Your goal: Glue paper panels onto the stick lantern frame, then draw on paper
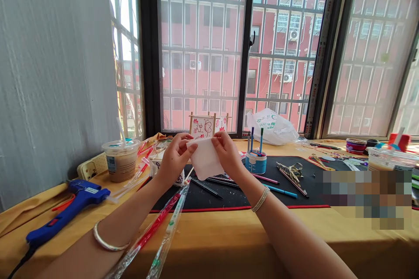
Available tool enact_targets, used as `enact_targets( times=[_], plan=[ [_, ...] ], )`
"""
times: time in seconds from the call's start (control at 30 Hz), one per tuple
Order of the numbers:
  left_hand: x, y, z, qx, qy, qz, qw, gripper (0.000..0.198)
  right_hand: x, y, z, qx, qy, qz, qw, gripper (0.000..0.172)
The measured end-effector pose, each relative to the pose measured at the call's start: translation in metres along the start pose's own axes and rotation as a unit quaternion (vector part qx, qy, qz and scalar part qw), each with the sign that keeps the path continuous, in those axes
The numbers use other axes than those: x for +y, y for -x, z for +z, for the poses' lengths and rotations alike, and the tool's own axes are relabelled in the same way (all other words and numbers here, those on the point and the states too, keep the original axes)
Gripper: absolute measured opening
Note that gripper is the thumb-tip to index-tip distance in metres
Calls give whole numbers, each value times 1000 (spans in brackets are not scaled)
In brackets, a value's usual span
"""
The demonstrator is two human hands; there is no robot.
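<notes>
The left hand [175,160] and right hand [228,151] pinch the top edge of a white tissue [205,161], gently, to keep it flat above the black mat [229,199].

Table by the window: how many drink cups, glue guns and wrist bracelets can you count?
Drink cups: 2
Hot glue guns: 1
Wrist bracelets: 2
Total: 5
</notes>
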State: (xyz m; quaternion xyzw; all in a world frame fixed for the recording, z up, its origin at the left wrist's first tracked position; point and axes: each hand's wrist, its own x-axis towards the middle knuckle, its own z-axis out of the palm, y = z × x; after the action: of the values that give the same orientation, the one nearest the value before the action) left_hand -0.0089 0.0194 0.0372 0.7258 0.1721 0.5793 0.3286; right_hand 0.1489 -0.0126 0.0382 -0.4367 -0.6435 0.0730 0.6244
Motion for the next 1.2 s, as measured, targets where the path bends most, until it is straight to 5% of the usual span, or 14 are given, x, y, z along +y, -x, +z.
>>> enact_targets(
  times=[0.4, 0.73, 0.97, 1.2],
  plan=[
    [-1, -1, -1, -5, 10, -40, 999, 52, 1, 2, 4, -16, 42, -10, 999, 17],
    [-6, -2, -2, 3, -3, -37, 999, 39, -1, 5, 5, -12, 86, -1, 996, 14],
    [-5, 0, -1, 17, -63, -18, 998, 39, 10, 5, 16, -60, -53, 64, 995, 29],
    [-3, 0, 5, -46, 68, -153, 985, 70, 13, 2, 16, 15, -128, 70, 989, 21]
  ],
)
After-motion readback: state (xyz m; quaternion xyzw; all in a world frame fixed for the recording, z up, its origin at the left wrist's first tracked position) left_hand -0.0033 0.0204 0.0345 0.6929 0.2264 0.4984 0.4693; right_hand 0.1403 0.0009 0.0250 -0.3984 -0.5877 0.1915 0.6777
